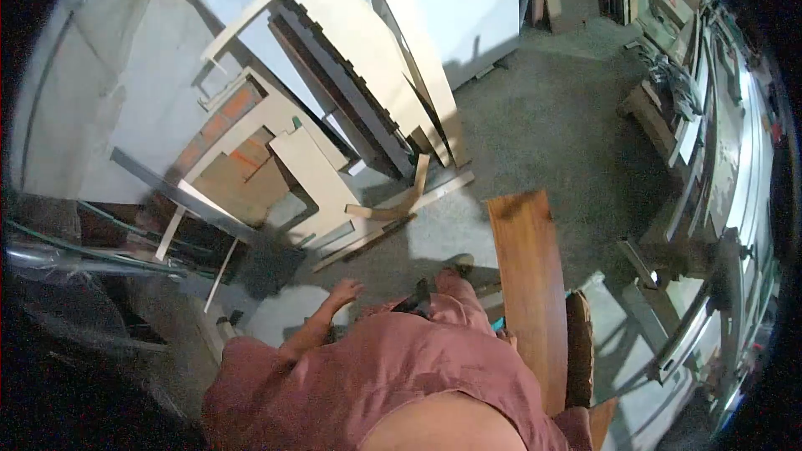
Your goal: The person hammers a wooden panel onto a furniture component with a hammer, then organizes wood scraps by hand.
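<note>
My left hand (pixel 344 291) hangs in front of me on the left, holding nothing, with its fingers loosely apart. A long reddish-brown wooden board (pixel 529 276) runs forward along my right side. Only a small part of my right hand (pixel 511 339) shows, at the board's left edge and beside my shirt; it appears closed on the board. The rest of that hand and arm is hidden by the sleeve and board. A small teal thing (pixel 499 325) peeks out beside the hand.
Pale panels (pixel 313 175) and cut boards lean against the wall ahead on the left. A thin strip (pixel 393 221) lies on the floor before them. Metal lengths and scraps (pixel 718 142) are stacked along the right. A dark-edged brown piece (pixel 579 347) stands beside the board.
</note>
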`<state>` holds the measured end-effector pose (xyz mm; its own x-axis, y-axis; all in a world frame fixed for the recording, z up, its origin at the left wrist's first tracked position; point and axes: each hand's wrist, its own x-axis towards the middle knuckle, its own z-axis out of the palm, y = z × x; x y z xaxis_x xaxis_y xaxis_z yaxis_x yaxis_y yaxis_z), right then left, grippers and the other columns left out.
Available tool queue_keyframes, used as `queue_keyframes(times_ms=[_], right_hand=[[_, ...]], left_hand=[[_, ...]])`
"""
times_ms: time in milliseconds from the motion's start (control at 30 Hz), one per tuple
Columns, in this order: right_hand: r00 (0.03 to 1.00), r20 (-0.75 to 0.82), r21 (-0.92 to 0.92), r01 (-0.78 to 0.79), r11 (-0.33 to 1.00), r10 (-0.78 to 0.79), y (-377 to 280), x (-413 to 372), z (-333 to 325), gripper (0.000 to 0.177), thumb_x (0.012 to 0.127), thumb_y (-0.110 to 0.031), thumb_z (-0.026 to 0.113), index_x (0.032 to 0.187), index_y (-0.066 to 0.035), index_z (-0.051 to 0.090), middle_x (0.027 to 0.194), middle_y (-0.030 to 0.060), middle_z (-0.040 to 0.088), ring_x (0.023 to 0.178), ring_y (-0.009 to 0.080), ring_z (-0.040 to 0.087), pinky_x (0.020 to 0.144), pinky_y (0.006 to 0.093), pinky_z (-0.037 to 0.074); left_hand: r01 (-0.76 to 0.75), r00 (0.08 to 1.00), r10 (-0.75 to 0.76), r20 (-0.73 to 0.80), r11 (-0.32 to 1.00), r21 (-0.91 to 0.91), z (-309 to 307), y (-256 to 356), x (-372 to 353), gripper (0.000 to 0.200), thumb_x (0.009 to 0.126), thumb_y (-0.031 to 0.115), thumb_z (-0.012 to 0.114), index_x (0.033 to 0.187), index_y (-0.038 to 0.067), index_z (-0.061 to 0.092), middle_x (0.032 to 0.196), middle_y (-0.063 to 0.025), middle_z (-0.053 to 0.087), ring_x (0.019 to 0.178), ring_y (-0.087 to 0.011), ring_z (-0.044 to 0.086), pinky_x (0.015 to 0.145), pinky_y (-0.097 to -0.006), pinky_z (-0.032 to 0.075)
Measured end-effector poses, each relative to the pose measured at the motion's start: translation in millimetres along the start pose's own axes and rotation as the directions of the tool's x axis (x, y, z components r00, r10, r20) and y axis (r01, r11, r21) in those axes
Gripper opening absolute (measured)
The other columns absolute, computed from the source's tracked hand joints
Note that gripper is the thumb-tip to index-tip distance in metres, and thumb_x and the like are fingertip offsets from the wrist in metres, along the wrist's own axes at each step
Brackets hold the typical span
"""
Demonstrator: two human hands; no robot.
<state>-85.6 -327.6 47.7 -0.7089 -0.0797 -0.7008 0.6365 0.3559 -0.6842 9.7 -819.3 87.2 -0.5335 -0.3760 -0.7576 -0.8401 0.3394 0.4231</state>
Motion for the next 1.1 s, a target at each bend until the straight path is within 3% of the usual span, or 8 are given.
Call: queue_keyframes(times_ms=[133,233,400,500,733,933,1067,1100], right_hand=[[0.977,-0.064,0.093,0.207,0.974,-0.201,111.0,138.8,-11.0,0.02,0.09,-0.021,0.049,0.088,-0.002,0.056,0.066,0.0035,0.052,0.053,0.0126,0.049,0.042,0.0274,0.04],[0.997,-0.009,0.205,-0.07,0.976,0.074,-39.6,98.5,-31.8,0.033,0.091,-0.023,0.048,0.116,-0.002,0.048,0.086,0.0089,0.058,0.068,0.0159,0.056,0.053,0.0255,0.044],[0.981,-0.183,0.224,-0.025,0.974,0.067,-100.8,95.6,-57.3,0.037,0.092,-0.029,0.047,0.114,0.0,0.05,0.089,0.0122,0.058,0.07,0.0175,0.057,0.054,0.0292,0.047],[0.966,-0.257,0.19,0.036,0.981,0.014,-85.9,84.0,-59.4,0.036,0.089,-0.035,0.05,0.096,0.0,0.054,0.066,0.0051,0.054,0.054,0.0149,0.052,0.046,0.0293,0.042],[0.947,-0.288,0.036,-0.139,0.99,0.144,-129.9,97.7,-43.5,0.037,0.089,-0.034,0.051,0.096,0.002,0.054,0.068,0.0069,0.055,0.059,0.0181,0.053,0.049,0.0318,0.042],[0.921,-0.3,-0.051,-0.277,0.96,0.25,-180.2,114.8,-32.2,0.037,0.089,-0.034,0.051,0.096,0.003,0.054,0.069,0.0085,0.057,0.063,0.0209,0.054,0.053,0.034,0.043],[0.871,-0.352,0.006,-0.363,0.932,0.342,-202.3,98.1,-7.3,0.037,0.089,-0.033,0.051,0.096,0.003,0.054,0.07,0.0095,0.058,0.066,0.0227,0.055,0.055,0.0354,0.044],[0.856,-0.364,0.027,-0.385,0.922,0.368,-204.5,92.3,0.8,0.037,0.089,-0.033,0.051,0.096,0.004,0.054,0.071,0.0098,0.058,0.066,0.0232,0.055,0.055,0.0358,0.044]], left_hand=[[-0.313,0.945,0.315,-0.089,0.949,0.027,-20.9,48.5,92.9,0.042,0.085,0.039,0.056,0.102,0.001,0.059,0.1,-0.0138,0.062,0.074,-0.0236,0.063,0.066,-0.0354,0.049],[-0.277,0.961,0.272,-0.052,0.932,-0.236,-42.2,138.1,85.3,0.046,0.083,0.041,0.058,0.111,0.004,0.055,0.104,-0.0117,0.06,0.078,-0.0219,0.063,0.069,-0.0352,0.049],[-0.006,0.992,0.092,0.085,0.713,-0.701,-85.6,229.3,149.5,0.058,0.081,0.044,0.061,0.123,0.009,0.042,0.104,-0.0099,0.059,0.08,-0.0243,0.063,0.068,-0.0377,0.051],[-0.135,0.99,0.126,-0.069,0.641,-0.756,-137.0,307.2,197.3,0.057,0.081,0.045,0.06,0.119,0.006,0.044,0.102,-0.0114,0.059,0.079,-0.0249,0.063,0.068,-0.0375,0.051],[-0.379,0.92,0.265,-0.289,0.413,-0.828,-281.2,493.6,337.1,0.075,0.083,0.058,0.049,0.13,0.001,0.034,0.126,-0.0192,0.046,0.098,-0.0298,0.056,0.074,-0.0357,0.049],[-0.457,0.889,0.227,-0.397,0.414,-0.787,-365.0,585.8,458.3,0.094,0.075,0.065,0.054,0.133,-0.003,0.027,0.134,-0.0212,0.036,0.099,-0.0335,0.055,0.069,-0.0365,0.048],[-0.457,0.889,0.267,-0.373,0.448,-0.768,-393.2,605.1,524.5,0.084,0.082,0.062,0.044,0.137,0.001,0.026,0.139,-0.0169,0.031,0.117,-0.0374,0.043,0.095,-0.0444,0.039],[-0.383,0.921,0.24,-0.308,0.4,-0.833,-402.8,610.5,542.4,0.086,0.082,0.063,0.044,0.138,0.001,0.022,0.142,-0.017,0.026,0.124,-0.0377,0.036,0.102,-0.0484,0.028]])
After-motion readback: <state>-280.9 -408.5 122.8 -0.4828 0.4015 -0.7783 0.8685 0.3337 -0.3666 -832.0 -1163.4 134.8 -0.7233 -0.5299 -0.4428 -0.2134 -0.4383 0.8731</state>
